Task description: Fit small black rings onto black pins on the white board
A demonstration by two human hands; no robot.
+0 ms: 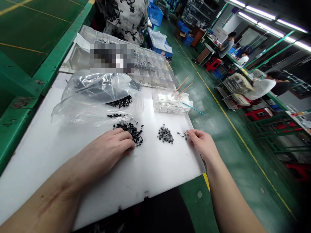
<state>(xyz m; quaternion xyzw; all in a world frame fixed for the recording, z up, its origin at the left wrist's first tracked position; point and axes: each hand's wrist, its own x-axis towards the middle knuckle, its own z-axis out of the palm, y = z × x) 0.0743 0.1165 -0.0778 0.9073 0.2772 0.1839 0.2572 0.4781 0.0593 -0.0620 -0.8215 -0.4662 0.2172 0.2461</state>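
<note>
Many black parts (132,131), partly hidden by left hand (111,145).

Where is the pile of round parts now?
In the head view, the round parts pile sits on the tabletop just right of centre, between the left hand and right hand, in front of the clear box.

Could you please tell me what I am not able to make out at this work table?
Head view: whether the left hand grips anything; its curled fingers hide the fingertips.
Head view: whether the right hand holds or only touches the small part; too small.
Head view: some of the clear tray; pixelation covers it.
Head view: some contents of the plastic bag; glare and folds hide them.
</note>
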